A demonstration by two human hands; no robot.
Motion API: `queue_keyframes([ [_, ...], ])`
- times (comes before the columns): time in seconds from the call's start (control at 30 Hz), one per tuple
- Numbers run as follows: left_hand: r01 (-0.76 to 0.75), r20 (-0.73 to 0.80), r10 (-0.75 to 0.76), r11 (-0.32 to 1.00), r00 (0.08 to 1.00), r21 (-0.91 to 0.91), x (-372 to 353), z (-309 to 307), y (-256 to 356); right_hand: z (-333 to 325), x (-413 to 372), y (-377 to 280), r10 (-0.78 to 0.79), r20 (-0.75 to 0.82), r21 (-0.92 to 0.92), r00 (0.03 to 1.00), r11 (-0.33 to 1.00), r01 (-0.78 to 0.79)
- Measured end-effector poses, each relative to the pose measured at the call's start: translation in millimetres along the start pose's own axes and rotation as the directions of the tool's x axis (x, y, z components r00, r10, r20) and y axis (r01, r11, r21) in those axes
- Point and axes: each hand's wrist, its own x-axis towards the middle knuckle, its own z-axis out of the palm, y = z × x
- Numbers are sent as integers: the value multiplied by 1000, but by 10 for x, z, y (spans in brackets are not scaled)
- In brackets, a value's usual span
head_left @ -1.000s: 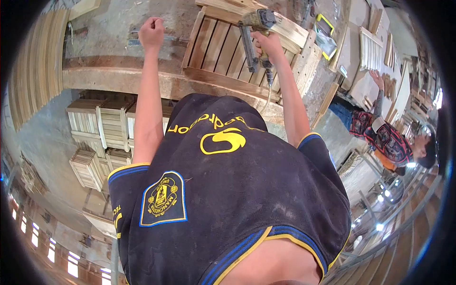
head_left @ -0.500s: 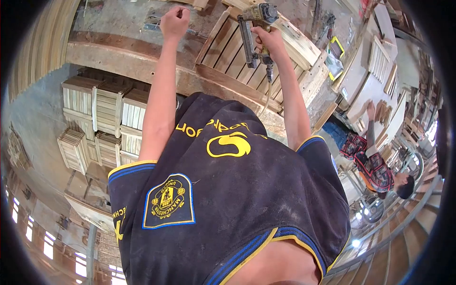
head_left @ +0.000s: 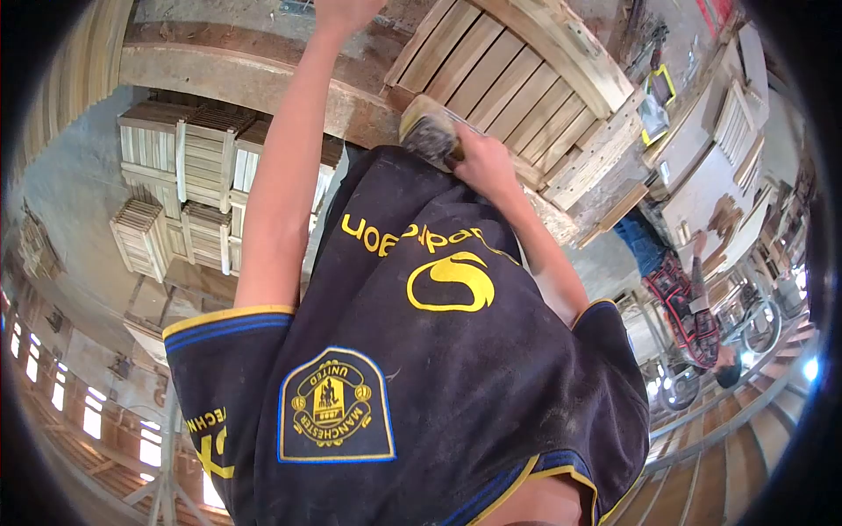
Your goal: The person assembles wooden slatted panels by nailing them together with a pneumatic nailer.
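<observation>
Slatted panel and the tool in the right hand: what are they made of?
The slatted panel: bare, unpainted wood, grain and pale boards showing. The tool in the right hand: probably metal, worn yellowish paint, dusty grey scuffs; mostly hidden.

left arm (head_left: 282, 197): bare below the short sleeve, stretched nearly straight ahead.
left grip (head_left: 348, 9): at the top edge of view, mostly cut off, fingers hidden.
right arm (head_left: 545, 256): bent, held close to the chest.
right grip (head_left: 481, 162): fingers curled tight, knuckles showing.

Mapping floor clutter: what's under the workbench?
Stacked slatted wooden crates on the floor below the workbench. The left arm and shirt cover whatever lies further right.
</observation>
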Motion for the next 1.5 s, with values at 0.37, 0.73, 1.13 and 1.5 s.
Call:
queue_keyframes([
  [0.37, -4, -114, -15, 988, 993, -157, 2, -1, 107, 284, -4, -167, -86, -61, -47, 994, 995, 84],
  [0.73, -24, -156, 5, 992, 988, -123, 61, 70, 41, 248, -336, 54, 60, 0, -1, 998, 998, -60],
  [1.13, -78, -198, 45, 984, 979, -161, 137, 162, -143, 327, -625, 323, 219, -28, 23, 975, 976, -218],
  [1.5, -82, -148, 45, 963, 988, -256, 242, 213, -416, 327, -1397, 1071, 398, -90, 25, 913, 917, -398],
])
